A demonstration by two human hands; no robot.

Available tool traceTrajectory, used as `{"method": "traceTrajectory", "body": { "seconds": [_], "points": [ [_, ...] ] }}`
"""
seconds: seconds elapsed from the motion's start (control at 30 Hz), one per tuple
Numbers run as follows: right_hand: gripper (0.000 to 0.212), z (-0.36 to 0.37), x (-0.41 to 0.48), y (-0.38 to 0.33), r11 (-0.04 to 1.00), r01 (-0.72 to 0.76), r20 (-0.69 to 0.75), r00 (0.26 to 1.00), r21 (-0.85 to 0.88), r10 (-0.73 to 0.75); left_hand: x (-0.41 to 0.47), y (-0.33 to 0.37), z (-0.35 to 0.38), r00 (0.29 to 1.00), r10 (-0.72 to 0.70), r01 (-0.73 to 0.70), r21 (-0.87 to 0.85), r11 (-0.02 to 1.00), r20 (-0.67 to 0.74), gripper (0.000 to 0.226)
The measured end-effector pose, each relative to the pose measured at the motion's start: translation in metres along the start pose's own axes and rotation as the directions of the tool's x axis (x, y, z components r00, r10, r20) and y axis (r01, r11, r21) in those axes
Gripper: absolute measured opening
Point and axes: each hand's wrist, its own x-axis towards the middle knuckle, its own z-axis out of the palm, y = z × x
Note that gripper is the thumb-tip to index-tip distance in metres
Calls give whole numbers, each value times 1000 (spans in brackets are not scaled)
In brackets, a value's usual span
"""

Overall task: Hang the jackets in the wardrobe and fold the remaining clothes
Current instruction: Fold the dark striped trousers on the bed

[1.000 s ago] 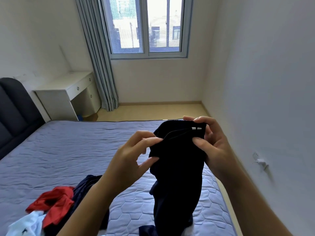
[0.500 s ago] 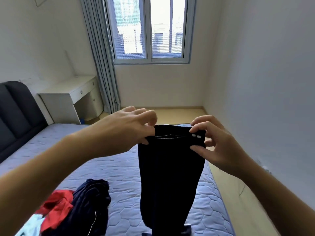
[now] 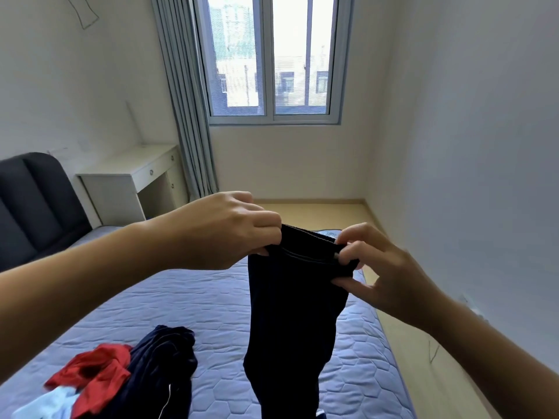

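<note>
Currently, a dark navy garment [image 3: 293, 313] of soft, matte fabric is held up above the bed [image 3: 211, 300]. It hangs as a long, narrow tube from its top band, and its lower end runs out of view at the bottom edge.

Left hand [image 3: 223, 231]: fingers curled, pinching the left corner of the band.

Right hand [image 3: 384, 273]: thumb below and fingertips above, pinching the right corner.

The band is drawn fairly taut between the two hands and shows a line of stitching.

The bed carries a pale blue quilted cover stitched in hexagons. At its near left lies a crumpled heap of a red garment [image 3: 90, 373], a navy garment [image 3: 160, 367] with a thin white cord, and a light blue garment [image 3: 48, 403], all touching.

Beyond stand a padded dark headboard [image 3: 33, 207], a white desk [image 3: 130, 176] with drawers, and a pleated grey curtain [image 3: 187, 116] beside the window [image 3: 272, 55].
</note>
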Motion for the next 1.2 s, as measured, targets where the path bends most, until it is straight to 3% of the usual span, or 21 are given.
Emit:
{"method": "traceTrajectory", "body": {
  "seconds": [0.07,0.17,0.3,0.37,0.47,0.7,0.9,1.07,1.2],
  "points": [
    [17,1,0,-1,996,31,38,999,-84,-28,-2,0,0,1000,-11,11,12,1000,4,26],
    [12,1,3,-3,994,70,192,980,-80,-54,-4,-1,1,1000,-13,13,19,1000,9,27],
    [8,1,10,-5,994,-49,438,899,98,1,-5,-6,1,1000,-10,10,-3,1000,28,22],
    [21,1,17,-7,983,-106,507,862,151,15,-6,-9,1,999,5,-4,-5,1000,48,20],
    [34,-3,30,-8,975,-132,538,843,178,16,-9,-13,1,996,23,-21,-26,999,86,16],
    [24,-12,54,-7,953,-166,566,824,254,-8,-16,-24,-7,999,14,-13,-32,999,38,21],
    [11,-34,72,-11,950,-210,700,714,232,-13,-26,-31,-6,999,36,-35,-60,998,22,15],
    [17,-36,91,-31,928,-201,744,659,313,-108,-21,-42,-7,998,56,-56,-47,997,-3,17],
    [17,-32,100,-30,978,-178,867,498,110,-7,-21,-45,-5,989,148,-148,-14,989,-1,11]
  ]
}}
